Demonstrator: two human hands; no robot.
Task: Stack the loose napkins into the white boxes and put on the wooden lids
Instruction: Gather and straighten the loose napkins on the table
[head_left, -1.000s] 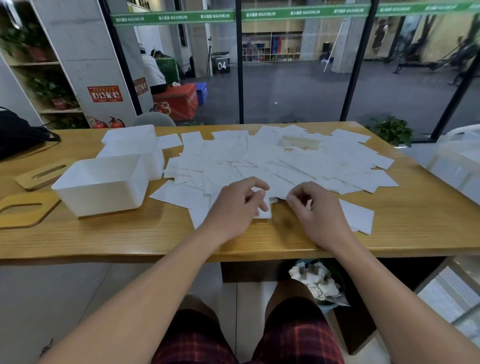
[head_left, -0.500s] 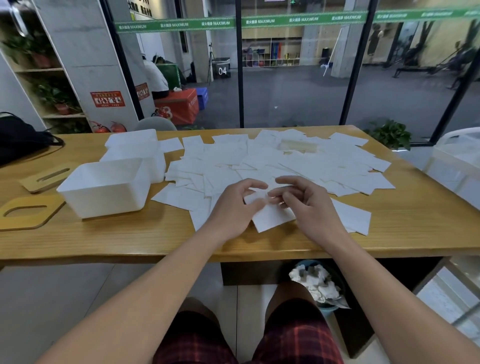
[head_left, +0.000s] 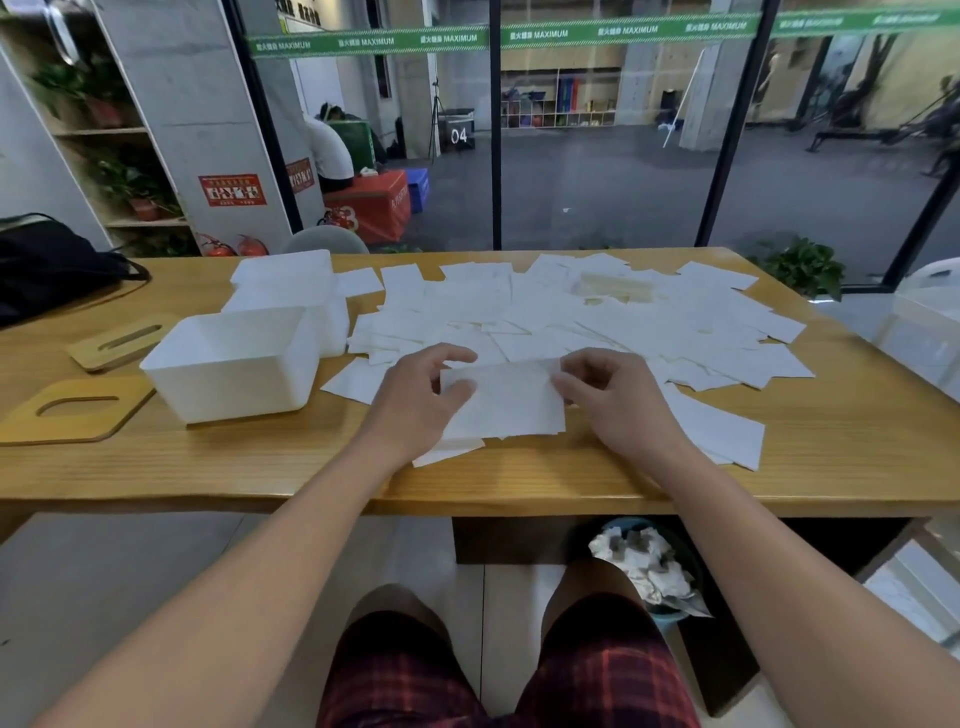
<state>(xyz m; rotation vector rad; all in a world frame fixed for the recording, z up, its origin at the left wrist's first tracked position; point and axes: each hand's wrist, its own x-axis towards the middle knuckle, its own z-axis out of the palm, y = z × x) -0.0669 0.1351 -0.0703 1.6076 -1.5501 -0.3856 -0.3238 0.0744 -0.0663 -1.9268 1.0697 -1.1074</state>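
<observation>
We see both hands over the near middle of the wooden table (head_left: 519, 483), sharing one napkin (head_left: 506, 402). The left hand (head_left: 415, 402) pinches the napkin's left edge, thumb on top and fingers curled above it; the right hand (head_left: 613, 400) grips its right edge with curled fingers, so both are clamped on the same sheet. We can't tell if the sheet is lifted clear or resting on the ones below. Another napkin (head_left: 447, 451) pokes out from under it at the near left. The loose napkins (head_left: 597, 317) are spread in an overlapping mess across the middle and right of the table, reaching nearly to the far edge. One more sheet (head_left: 727, 439) lies just right of the right wrist. Left of the pile we note an open white box (head_left: 234, 364), upright, nothing visible inside. Behind it, touching or nearly so, more white boxes (head_left: 291, 283), count unclear. Two wooden lids sit off the boxes at the far left: the near lid (head_left: 72, 410) flat by the table edge, just beside the open box, and the far lid (head_left: 122, 340) behind it, both slotted. A black bag (head_left: 47, 265) is at the far left corner. Under the table, a bin of crumpled paper (head_left: 644, 566) stands by the right knee.
</observation>
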